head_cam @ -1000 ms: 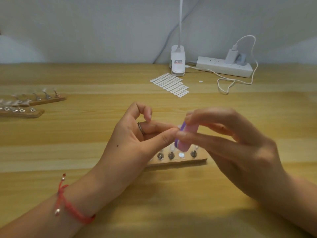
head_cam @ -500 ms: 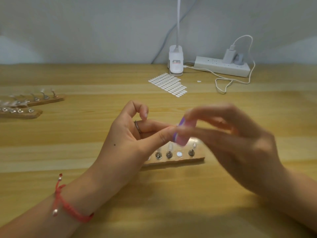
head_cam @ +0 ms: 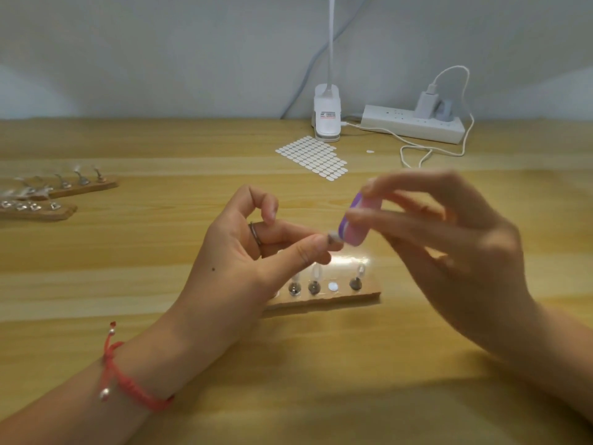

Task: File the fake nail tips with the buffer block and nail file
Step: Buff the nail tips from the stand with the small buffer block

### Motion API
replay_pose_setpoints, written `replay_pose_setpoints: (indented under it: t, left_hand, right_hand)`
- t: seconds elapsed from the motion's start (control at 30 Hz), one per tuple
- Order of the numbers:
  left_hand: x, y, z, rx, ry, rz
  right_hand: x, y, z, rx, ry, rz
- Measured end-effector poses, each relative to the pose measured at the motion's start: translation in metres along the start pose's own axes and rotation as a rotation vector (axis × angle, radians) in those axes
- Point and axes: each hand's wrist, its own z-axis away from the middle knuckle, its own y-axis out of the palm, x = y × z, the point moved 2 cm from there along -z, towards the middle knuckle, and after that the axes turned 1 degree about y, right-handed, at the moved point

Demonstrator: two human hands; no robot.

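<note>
Head view. Your left hand (head_cam: 244, 252) pinches a small fake nail tip (head_cam: 333, 236) between the thumb and a straight finger that wears a ring (head_cam: 255, 232), while the forefinger curls up clear of it. Your right hand (head_cam: 449, 252), blurred, grips the pink and purple buffer block (head_cam: 357, 220) between thumb and fingertips, with its other fingers spread loosely behind. The block stands tilted, and its lower end lies against the nail tip, both held in the air above the wooden table (head_cam: 321, 364).

Directly beneath them lies a wooden holder strip (head_cam: 353, 298), its left end hidden by your left hand. It carries metal stands (head_cam: 313, 288) topped with clear nail tips, and one white round pad (head_cam: 333, 286) between two of them.

Two more wooden strips (head_cam: 80, 187) with stands lie well apart at the table's left edge. At the far side lie a sheet of white oval stickers (head_cam: 313, 157), a white clip lamp base (head_cam: 327, 117) just behind it, and a power strip (head_cam: 414, 123) with a charger (head_cam: 426, 102) and a looped white cable (head_cam: 417, 155). A red cord bracelet (head_cam: 134, 387) circles your left wrist
</note>
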Motion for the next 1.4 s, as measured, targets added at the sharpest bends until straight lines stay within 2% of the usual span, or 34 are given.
replay_pose_setpoints:
  t: [0.17, 0.37, 0.57, 0.67, 0.8, 0.9, 1.03, 1.2, 1.3, 1.4]
  left_hand:
    - [0.001, 0.0, 0.001, -0.023, -0.025, 0.081]
    - [0.002, 0.0, 0.001, -0.014, 0.012, 0.045]
    - [0.003, -0.002, 0.001, -0.024, 0.034, 0.015]
    - [0.002, -0.001, 0.001, -0.021, 0.047, -0.012]
    - [0.003, 0.0, 0.001, -0.025, 0.039, -0.003]
    - [0.001, 0.0, 0.0, -0.028, 0.046, -0.028]
    - [-0.001, -0.001, 0.001, -0.05, 0.032, -0.011]
    - [-0.001, 0.0, 0.0, -0.037, 0.04, -0.041]
    - [-0.001, -0.001, 0.001, -0.042, 0.017, -0.006]
    - [-0.002, 0.0, 0.0, -0.031, 0.03, -0.012]
  right_hand:
    - [0.001, 0.004, 0.007, 0.085, -0.095, 0.066]
    - [-0.001, 0.002, 0.004, 0.103, -0.126, 0.154]
    - [0.007, 0.007, 0.004, 0.105, -0.113, 0.121]
    - [0.002, 0.001, -0.001, 0.043, -0.056, 0.135]
    - [0.007, 0.008, 0.005, 0.103, -0.112, 0.127]
    - [-0.001, 0.0, 0.0, 0.035, -0.04, 0.124]
    - [0.007, 0.008, 0.006, 0.124, -0.119, 0.14]
    - [-0.001, 0.001, 0.002, 0.065, -0.031, 0.115]
    - [0.006, 0.009, 0.008, 0.124, -0.107, 0.104]
    - [-0.002, 0.002, 0.002, 0.039, -0.025, 0.074]
